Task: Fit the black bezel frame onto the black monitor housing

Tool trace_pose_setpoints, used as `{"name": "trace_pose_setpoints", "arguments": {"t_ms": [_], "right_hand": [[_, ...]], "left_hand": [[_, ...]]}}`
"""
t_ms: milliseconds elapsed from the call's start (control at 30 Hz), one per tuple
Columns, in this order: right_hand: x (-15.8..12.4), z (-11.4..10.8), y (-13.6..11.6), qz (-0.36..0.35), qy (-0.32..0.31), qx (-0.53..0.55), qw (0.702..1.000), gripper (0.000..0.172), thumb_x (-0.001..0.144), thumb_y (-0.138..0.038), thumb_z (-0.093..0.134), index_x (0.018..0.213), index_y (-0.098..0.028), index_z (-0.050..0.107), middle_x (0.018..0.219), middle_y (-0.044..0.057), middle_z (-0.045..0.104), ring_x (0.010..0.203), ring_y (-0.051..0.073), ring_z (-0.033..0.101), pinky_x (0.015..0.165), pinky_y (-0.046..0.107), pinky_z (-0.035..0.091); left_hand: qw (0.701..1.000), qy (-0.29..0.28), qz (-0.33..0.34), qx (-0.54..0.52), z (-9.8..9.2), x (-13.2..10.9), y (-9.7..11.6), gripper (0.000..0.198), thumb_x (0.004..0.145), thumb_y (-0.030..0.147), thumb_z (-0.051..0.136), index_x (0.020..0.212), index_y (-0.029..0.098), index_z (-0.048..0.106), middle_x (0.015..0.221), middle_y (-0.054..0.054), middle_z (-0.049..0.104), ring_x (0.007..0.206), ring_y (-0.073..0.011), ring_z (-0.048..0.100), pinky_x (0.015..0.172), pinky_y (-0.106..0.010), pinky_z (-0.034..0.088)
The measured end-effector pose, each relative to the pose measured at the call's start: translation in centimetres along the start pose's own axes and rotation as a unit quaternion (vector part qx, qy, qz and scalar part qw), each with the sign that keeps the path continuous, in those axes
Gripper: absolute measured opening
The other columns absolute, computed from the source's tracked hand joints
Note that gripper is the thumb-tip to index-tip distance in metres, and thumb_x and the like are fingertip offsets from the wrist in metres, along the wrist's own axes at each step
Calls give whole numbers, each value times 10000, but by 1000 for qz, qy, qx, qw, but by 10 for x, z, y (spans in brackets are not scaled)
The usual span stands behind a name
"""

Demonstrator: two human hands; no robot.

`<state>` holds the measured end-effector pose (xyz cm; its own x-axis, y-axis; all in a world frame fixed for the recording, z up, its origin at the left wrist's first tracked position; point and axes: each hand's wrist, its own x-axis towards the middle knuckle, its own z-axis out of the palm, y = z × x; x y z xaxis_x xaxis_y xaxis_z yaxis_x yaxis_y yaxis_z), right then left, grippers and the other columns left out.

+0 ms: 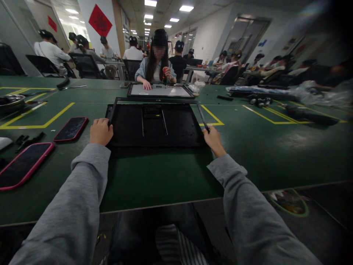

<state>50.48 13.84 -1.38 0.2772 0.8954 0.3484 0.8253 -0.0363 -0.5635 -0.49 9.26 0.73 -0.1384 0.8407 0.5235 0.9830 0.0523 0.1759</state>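
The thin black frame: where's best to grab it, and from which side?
The frame is probably best held by its two side bars, hands coming in from left and right. It's wide and slim with an open middle, so two holds should limit bending. The right hand holds the right bar, the left hand the left.

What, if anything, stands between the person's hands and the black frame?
Nothing visible: the left hand and right hand grip the frame at opposite sides. The black panel shows through its opening but blocks neither hand.
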Motion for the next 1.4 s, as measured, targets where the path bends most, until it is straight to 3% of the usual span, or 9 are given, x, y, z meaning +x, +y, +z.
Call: {"name": "trace_pose_setpoints", "arguments": {"t_ms": [800,1400], "right_hand": [[1,0,1,12,-22,-25,999,418,924,-284,488,1271,-115,647,1160,198,729,1089,333,674,968,460,493],[-7,-10,-16,27,-60,-74,995,454,970,-261,466,1363,-73,594,1248,215,700,1165,319,653,985,402,477]], "left_hand": [[1000,-24,4,12,-4,0,1,410,898,308,449,1219,140,641,1333,-191,610,1274,-363,488,1053,-541,420],[997,-48,8,51,-10,0,4,451,913,323,414,1254,119,625,1341,-193,609,1256,-349,502,1009,-503,450]]}}
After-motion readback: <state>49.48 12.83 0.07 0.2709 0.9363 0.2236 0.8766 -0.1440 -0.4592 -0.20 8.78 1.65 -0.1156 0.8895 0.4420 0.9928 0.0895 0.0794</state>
